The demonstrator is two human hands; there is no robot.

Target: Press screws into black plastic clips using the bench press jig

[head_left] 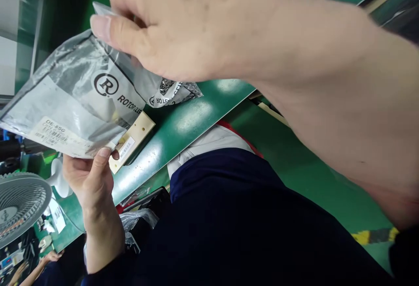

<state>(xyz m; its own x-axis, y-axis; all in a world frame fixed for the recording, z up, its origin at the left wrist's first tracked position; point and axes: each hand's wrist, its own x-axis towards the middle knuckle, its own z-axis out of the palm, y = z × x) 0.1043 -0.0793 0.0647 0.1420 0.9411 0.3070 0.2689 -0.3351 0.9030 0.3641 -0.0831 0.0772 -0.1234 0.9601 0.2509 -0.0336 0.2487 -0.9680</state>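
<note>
My left hand (87,174) pinches the lower edge of a grey plastic bag (70,98) printed with a round R logo and carrying a white label. My right hand (183,26) fills the top of the view and grips the bag's upper edge between thumb and fingers. Under the bag a cream rectangular plate (139,131) with small holes and a white sticker lies on the green bench top (183,122). A second small printed bag (172,89) lies just beyond it, partly behind my right hand.
A grey fan (18,205) stands at the lower left beside white items. Another person's hand (49,259) shows at the bottom left. My dark blue clothing (235,220) fills the lower middle. Green floor with a yellow-black stripe (373,236) lies at the right.
</note>
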